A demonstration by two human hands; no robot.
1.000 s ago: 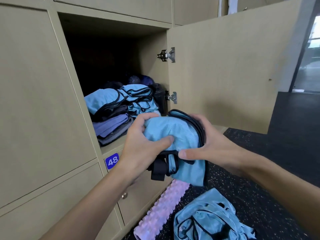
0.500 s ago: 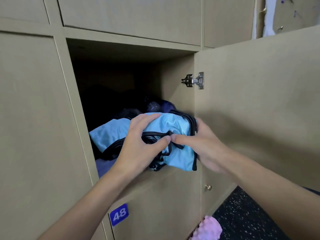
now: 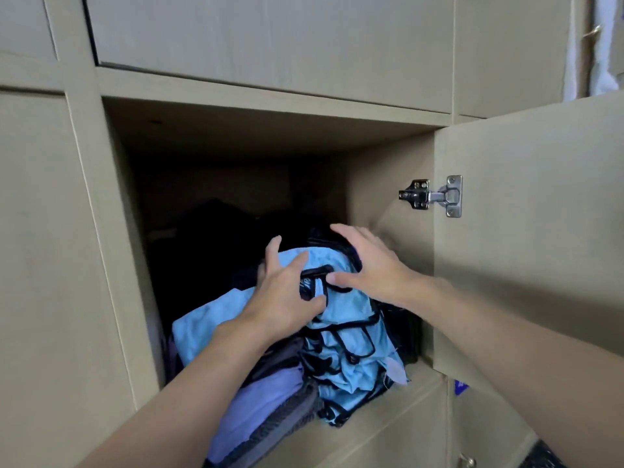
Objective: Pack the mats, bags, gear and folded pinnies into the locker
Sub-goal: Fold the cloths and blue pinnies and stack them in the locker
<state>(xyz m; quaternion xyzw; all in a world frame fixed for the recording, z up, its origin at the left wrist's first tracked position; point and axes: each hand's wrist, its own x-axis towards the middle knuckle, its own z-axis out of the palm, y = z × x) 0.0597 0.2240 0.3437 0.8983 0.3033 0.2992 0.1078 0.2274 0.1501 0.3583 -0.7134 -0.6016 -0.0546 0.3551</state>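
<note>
Pinnies (image 3: 351,359) in light blue with black trim sit piled at the front right of the open locker (image 3: 270,130), and the topmost folded pinny (image 3: 341,298) lies on the pile under 2 hands. The left hand (image 3: 283,295) rests on its left side, fingers straight and spread wide, thumb across the black edging. The right hand (image 3: 371,265) arches over its far right edge, fingers wide and loosely bent, gripping nothing. Lilac and grey folded cloth (image 3: 266,410) lies just left of the pile, dark shapes (image 3: 216,238) fill the back, and the door (image 3: 526,231) stands swung out on its metal hinge (image 3: 430,196).
</note>
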